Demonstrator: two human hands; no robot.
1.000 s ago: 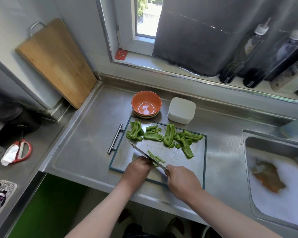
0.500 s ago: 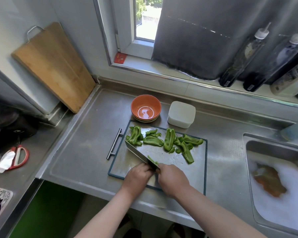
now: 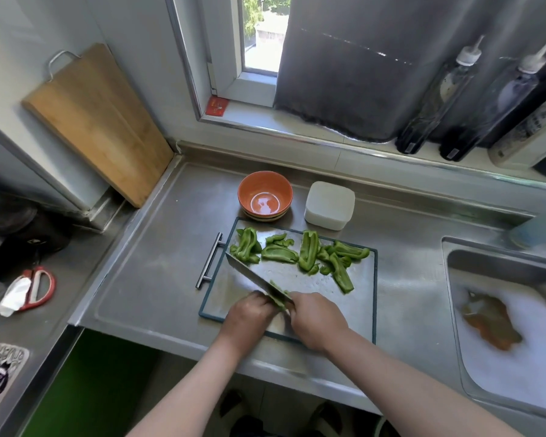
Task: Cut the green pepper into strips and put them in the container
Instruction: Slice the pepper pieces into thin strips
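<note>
Knife [image 3: 252,279] in right hand [image 3: 316,320], fingers curled tight round the handle, the handle itself hidden inside the fist. Blade slanted over the near left part of the cutting board [image 3: 360,298], tip pointing far-left and ending close to the leftmost green pile. Left hand [image 3: 249,313] just beside the blade, fingers bent under and knuckles up, holding down a pepper piece [image 3: 276,287]. Only a small green bit visible between both hands, the rest covered.

Pepper strips [image 3: 309,253] spread in a loose row along the far side of the board, some long, some short, all lying on the board. White container [image 3: 329,205] behind the board's far edge on the steel counter [image 3: 145,279]; lidded or turned over, cannot tell. Orange bowl [image 3: 265,197] just left of it, near the board's far left corner.

Sink [image 3: 454,279] at the right, with foamy water and something orange-brown inside. Wooden board [image 3: 98,121] leaning on the wall at far left. Red scissors [image 3: 37,290] on the lower surface at the left. Dark bottles [image 3: 435,99] upright on the windowsill at the right.
</note>
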